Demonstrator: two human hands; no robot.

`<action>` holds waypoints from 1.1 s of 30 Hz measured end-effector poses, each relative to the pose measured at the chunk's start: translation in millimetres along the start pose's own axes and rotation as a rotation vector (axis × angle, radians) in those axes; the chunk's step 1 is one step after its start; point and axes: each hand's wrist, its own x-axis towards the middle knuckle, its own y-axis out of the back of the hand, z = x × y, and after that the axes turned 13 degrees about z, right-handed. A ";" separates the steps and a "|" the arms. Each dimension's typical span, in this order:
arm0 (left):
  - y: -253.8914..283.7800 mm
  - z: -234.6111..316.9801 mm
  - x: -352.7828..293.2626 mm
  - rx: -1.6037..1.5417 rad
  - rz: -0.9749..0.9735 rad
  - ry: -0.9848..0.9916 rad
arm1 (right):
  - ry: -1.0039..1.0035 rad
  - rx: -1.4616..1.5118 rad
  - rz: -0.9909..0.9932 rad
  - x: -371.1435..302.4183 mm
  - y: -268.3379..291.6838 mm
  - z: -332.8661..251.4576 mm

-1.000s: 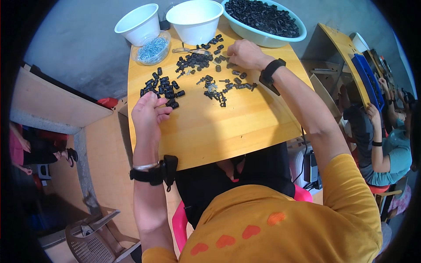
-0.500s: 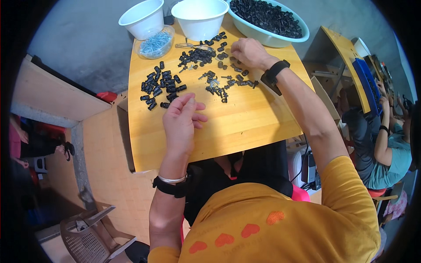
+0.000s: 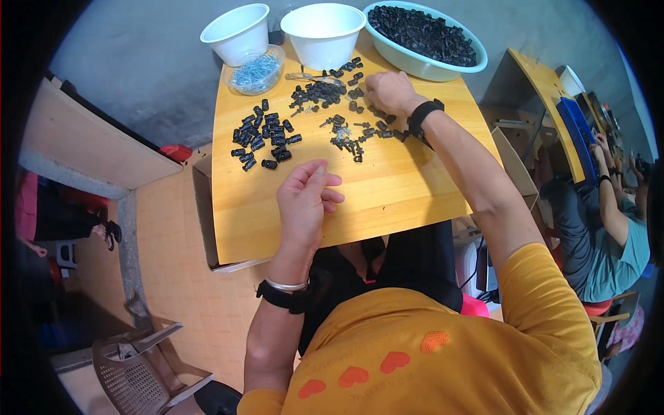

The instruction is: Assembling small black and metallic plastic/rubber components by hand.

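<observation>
My left hand [image 3: 304, 204] hovers over the near part of the table, thumb and index finger pressed together, the other fingers loosely bent. Whatever it may pinch is too small to make out. Farther off, my right hand [image 3: 391, 93] reaches down with curled fingers among small black plastic parts, its fingertips hidden. To the left lies a group of black barrel-shaped pieces [image 3: 263, 138] resembling cord locks. Beyond it is a heap of small black parts [image 3: 318, 93]. Between the hands are black stemmed pieces [image 3: 349, 146] and a little pile of small silvery bits [image 3: 342, 131].
At the table's far edge stand a clear tub of silvery metal pieces [image 3: 254, 72], two white bowls [image 3: 321, 41] [image 3: 238, 38] and a pale green basin [image 3: 429, 69] full of black parts. A person [image 3: 612, 225] sits at another table on the right. A brown chair [image 3: 131, 370] stands lower left.
The view has shifted slightly, so the table sits farther right and lower. My left hand has drawn back a little from the barrel-shaped pieces; my right hand stays near the same parts.
</observation>
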 end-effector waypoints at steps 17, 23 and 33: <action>-1.3 -8.1 -0.8 -0.039 -0.028 0.023 | -0.092 0.341 -0.019 -18.2 12.1 55.7; -0.1 -9.3 -0.5 -0.049 -0.011 0.029 | -0.056 0.381 -0.065 -15.3 8.6 50.9; -1.3 -10.3 -4.8 -0.042 -0.013 0.016 | 0.165 0.259 0.091 -21.4 13.5 31.3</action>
